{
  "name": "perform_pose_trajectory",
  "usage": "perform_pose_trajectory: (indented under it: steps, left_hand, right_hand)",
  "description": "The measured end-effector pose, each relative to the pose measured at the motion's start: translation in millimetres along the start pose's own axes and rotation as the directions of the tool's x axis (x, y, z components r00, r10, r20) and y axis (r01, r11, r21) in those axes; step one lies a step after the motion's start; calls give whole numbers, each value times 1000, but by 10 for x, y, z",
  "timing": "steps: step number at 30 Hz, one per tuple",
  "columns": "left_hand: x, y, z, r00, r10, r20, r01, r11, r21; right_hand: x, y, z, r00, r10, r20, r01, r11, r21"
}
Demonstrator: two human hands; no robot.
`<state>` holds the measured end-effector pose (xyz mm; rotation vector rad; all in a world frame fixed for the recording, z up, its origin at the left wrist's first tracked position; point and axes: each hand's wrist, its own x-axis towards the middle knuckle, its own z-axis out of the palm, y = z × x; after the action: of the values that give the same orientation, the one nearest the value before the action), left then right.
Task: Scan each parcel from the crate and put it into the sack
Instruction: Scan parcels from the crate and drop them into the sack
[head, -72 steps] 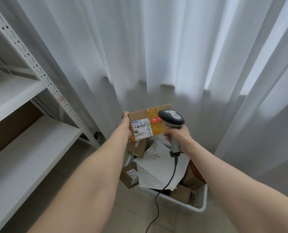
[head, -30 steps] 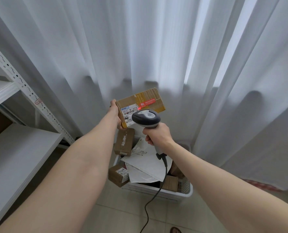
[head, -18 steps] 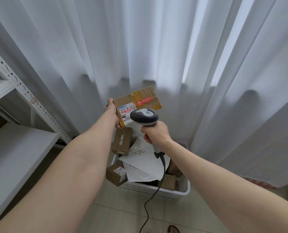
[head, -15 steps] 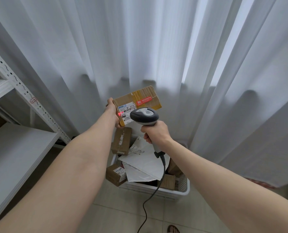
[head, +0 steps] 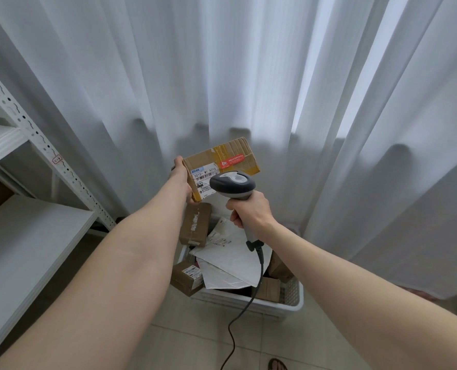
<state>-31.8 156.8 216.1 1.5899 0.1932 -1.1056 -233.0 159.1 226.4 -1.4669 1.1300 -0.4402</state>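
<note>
Above the crate (head: 276,307), we hold a cardboard parcel (head: 232,156) up with our left hand (head: 180,178), which is clamped on the parcel's left end, its fingers mostly hidden behind the box. The parcel's labelled face is turned toward us: a white shipping label (head: 204,180) sits on its left half, a red sticker (head: 234,160) and yellow tape on its right. Our right hand (head: 251,213) is wrapped tight round the grip of a grey barcode scanner (head: 232,184), whose head covers the label's lower right corner from our view. Whether scanner and parcel touch, we cannot tell. The 2 hands are apart, each on its own thing. A black cable (head: 260,268) drops from the scanner's grip, crosses the crate's near rim and trails onto the tiled floor (head: 195,340).

The crate, white with perforated walls, stands on the floor against a white curtain (head: 222,62). On top of the heap inside it lie white mailers (head: 230,265). A tall brown box (head: 196,222) leans at the crate's far left corner, a smaller labelled box (head: 186,277) hangs over the crate's left rim, and more brown boxes (head: 268,289) show at its right side. Left of the crate stands a white metal shelving rack (head: 35,236). On the near side of the crate, at the lower edge of view, a sandalled toe (head: 276,365) shows.
</note>
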Motion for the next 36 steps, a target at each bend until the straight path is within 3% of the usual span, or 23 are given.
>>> perform_pose_trajectory:
  steps: [36]
  left_hand:
    - [22, -19, -213, 1000, -7, -20, 6, 999, -45]
  right_hand:
    - [-204, 18, 206, 999, 12, -43, -12, 1000, 2]
